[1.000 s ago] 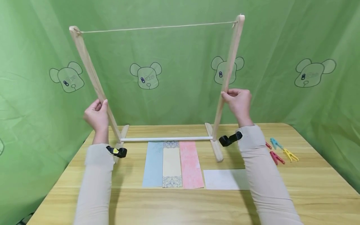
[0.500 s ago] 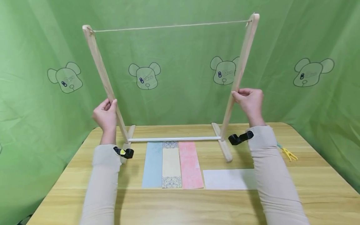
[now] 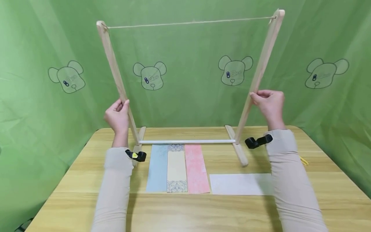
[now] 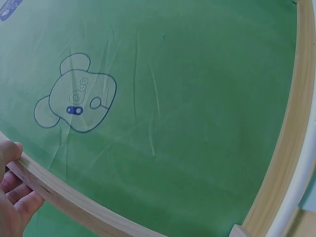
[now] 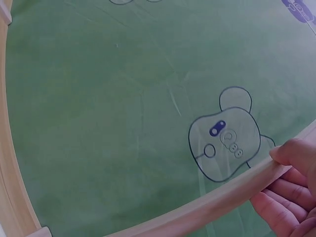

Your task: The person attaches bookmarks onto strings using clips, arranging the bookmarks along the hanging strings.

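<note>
A wooden frame with a string (image 3: 191, 23) tied between the tops of its two posts stands upright at the back of the table. My left hand (image 3: 117, 116) grips the left post (image 3: 113, 66) below its middle, thumb on the near side. On the right post (image 3: 265, 58), my right hand (image 3: 270, 104) pinches at about the same height. A white rod (image 3: 188, 141) joins the posts low down, near the feet (image 3: 240, 154). The left wrist view shows fingers wrapped round the post (image 4: 74, 202); the right wrist view shows the same on the other post (image 5: 207, 212).
Blue (image 3: 157, 170), cream patterned (image 3: 176, 167) and pink (image 3: 197, 170) paper strips lie side by side before the rod. A white strip (image 3: 237, 184) lies crosswise to their right, partly behind my sleeve. A yellow clothespin (image 3: 303, 161) peeks out beyond the right sleeve.
Both hands have shifted the whole frame to the right across the table, keeping their hold. My right sleeve now covers most of the clothespins. The paper strips have stayed in place.
</note>
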The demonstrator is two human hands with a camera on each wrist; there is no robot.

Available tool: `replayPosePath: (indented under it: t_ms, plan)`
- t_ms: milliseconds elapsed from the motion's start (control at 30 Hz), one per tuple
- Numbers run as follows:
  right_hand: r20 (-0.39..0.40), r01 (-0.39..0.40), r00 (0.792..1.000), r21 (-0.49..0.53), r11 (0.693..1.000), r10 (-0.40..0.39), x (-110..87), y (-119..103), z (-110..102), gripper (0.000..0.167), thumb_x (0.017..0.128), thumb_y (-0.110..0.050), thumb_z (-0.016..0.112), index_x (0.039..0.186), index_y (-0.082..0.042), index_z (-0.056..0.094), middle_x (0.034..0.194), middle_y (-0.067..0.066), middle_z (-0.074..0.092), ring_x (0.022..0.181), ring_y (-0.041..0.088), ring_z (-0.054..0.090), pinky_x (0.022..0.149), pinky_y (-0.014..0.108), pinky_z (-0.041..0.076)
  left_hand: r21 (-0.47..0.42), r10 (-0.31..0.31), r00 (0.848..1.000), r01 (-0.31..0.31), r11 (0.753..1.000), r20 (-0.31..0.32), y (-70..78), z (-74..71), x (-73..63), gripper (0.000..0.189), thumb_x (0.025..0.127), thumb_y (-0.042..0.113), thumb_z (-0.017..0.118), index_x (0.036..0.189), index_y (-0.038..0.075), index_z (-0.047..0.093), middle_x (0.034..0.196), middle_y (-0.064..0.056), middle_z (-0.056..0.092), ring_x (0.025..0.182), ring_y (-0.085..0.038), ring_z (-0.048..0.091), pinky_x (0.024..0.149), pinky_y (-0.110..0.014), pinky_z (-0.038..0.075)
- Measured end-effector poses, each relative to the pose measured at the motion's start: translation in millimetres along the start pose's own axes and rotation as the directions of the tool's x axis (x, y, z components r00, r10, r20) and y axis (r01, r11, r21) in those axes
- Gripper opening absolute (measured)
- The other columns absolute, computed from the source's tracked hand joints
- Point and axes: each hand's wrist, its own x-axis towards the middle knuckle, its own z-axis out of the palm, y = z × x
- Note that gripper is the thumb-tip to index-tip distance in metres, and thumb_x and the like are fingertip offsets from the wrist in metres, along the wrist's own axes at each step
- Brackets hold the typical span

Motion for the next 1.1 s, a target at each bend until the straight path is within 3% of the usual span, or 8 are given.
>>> replayPosePath:
  t_ms: [133, 333, 733, 1100]
  plan:
    - [0.003, -0.001, 1.000, 0.015, 1.000, 0.001, 1.9, 2, -7, 0.022, 0.080, -0.009, 0.073, 0.068, -0.026, 0.065, 0.057, -0.019, 0.062, 0.059, -0.002, 0.063, 0.062, 0.013, 0.053, 0.007, 0.012, 1.000, -0.012, 1.000, 0.007, -0.2, 5.0, -5.2, 0.032, 0.080, 0.015, 0.075, 0.109, 0.003, 0.068, 0.105, -0.016, 0.068, 0.089, -0.017, 0.069, 0.074, -0.017, 0.054]
    - [-0.009, -0.007, 1.000, 0.024, 1.000, 0.007, 3.9, 3, -16, 0.014, 0.080, -0.008, 0.073, 0.074, -0.021, 0.070, 0.058, -0.018, 0.063, 0.060, -0.002, 0.063, 0.062, 0.013, 0.053, -0.020, 0.037, 0.999, -0.036, 0.999, 0.014, 1.3, 13.6, -11.5, 0.032, 0.080, 0.014, 0.075, 0.108, 0.001, 0.068, 0.104, -0.018, 0.068, 0.090, -0.020, 0.069, 0.074, -0.017, 0.054]
    - [0.004, -0.025, 1.000, 0.156, 0.987, 0.025, 5.5, 7, -33, 0.018, 0.077, -0.003, 0.075, 0.071, -0.019, 0.071, 0.061, -0.011, 0.066, 0.061, 0.001, 0.066, 0.063, 0.015, 0.053, -0.027, 0.066, 0.998, -0.066, 0.997, 0.017, 2.0, 25.8, -21.3, 0.033, 0.080, 0.014, 0.076, 0.109, 0.000, 0.067, 0.103, -0.019, 0.068, 0.092, -0.023, 0.069, 0.074, -0.016, 0.054]
    - [-0.002, -0.021, 1.000, 0.041, 0.999, 0.021, 6.6, 6, -32, 0.022, 0.080, -0.007, 0.074, 0.069, -0.026, 0.068, 0.059, -0.016, 0.064, 0.061, -0.002, 0.064, 0.063, 0.014, 0.053, -0.028, 0.061, 0.998, -0.060, 0.998, 0.028, 2.9, 23.7, -22.0, 0.032, 0.080, 0.014, 0.075, 0.109, 0.001, 0.068, 0.104, -0.018, 0.068, 0.092, -0.021, 0.069, 0.074, -0.017, 0.054]
